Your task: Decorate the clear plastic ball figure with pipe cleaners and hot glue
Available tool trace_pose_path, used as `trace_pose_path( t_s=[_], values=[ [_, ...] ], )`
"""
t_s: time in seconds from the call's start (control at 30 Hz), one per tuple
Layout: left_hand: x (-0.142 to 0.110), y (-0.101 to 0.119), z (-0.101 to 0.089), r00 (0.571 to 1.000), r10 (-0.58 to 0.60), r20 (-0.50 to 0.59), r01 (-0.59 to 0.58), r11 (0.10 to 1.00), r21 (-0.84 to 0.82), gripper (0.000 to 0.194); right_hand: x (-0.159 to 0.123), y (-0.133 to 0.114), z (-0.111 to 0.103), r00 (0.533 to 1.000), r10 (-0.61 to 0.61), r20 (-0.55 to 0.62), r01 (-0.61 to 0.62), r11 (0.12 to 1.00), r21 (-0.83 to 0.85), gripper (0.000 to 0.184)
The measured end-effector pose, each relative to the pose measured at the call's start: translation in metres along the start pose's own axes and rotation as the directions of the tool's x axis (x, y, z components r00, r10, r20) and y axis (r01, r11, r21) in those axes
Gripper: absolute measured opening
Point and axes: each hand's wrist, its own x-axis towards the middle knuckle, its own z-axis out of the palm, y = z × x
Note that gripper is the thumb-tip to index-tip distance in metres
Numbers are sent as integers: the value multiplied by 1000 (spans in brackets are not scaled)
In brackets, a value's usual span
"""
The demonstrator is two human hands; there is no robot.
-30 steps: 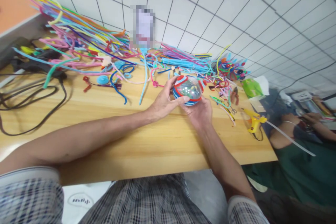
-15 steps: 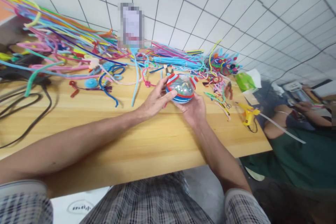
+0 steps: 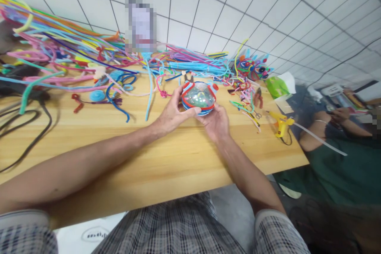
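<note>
Between both hands is a rounded craft piece (image 3: 199, 97), a clear shiny dome edged in red pipe cleaner over a blue-wrapped base, with small red and light-blue bits at its upper corners. My left hand (image 3: 174, 113) grips its left side, the thumb lying along the front lower rim. From below and the right, my right hand (image 3: 216, 121) supports it; some of those fingers are hidden beneath the piece. Just behind it lie dark-jawed pliers (image 3: 187, 77). A pink pipe cleaner (image 3: 162, 87) rests to the left of my left hand.
Many coloured pipe cleaners (image 3: 89, 53) cover the back of the wooden table (image 3: 166, 158). A phone (image 3: 142, 27) stands against the tiled wall. To the right are finished colourful craft heads (image 3: 253, 67), red-handled pliers (image 3: 258, 98) and a yellow glue gun (image 3: 280, 124). Another person (image 3: 336, 158) sits at far right.
The view has shifted slightly, so most things appear a little further left. Both hands still hold the domed piece, which looks tilted a little differently.
</note>
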Motion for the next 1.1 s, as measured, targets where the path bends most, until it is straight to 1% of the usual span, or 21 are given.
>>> trace_pose_path(
  t_s=[0.2, 0.4, 0.47, 0.57, 0.63, 0.77, 0.87, 1.1],
  values=[
    [1, -2, -1, 1000, -2, 16, 2, 1000, 19, 110, 0, 1, 1, 1000, -6, -12, 6, 1000, -10, 16],
    [-1, -7, 3, 1000, 10, 14, -9, 998, -67, 117, 2, 0, -1, 999, -41, -22, 41, 999, -15, 16],
    [-2, -3, 4, 1000, -15, 15, 16, 996, -85, 113, 2, 0, 0, 998, -60, -30, 60, 998, -9, 17],
    [-4, 8, 6, 996, -79, 35, 82, 993, -86, 99, 1, 0, 3, 996, -83, -25, 84, 996, 9, 21],
    [-5, 13, 6, 994, -97, 45, 101, 992, -81, 94, 0, 1, 5, 996, -87, -18, 88, 996, 15, 24],
    [-3, 12, 5, 989, -127, 78, 132, 990, -56, 94, -1, 1, 7, 997, -82, -12, 83, 996, 15, 28],
    [-2, 8, 3, 986, -143, 85, 146, 989, -31, 90, -1, 0, 7, 997, -81, -7, 81, 997, 15, 28],
    [-1, 10, 4, 992, -103, 69, 108, 992, -67, 91, -1, 0, 5, 995, -91, -33, 90, 995, -36, 20]
  ],
)
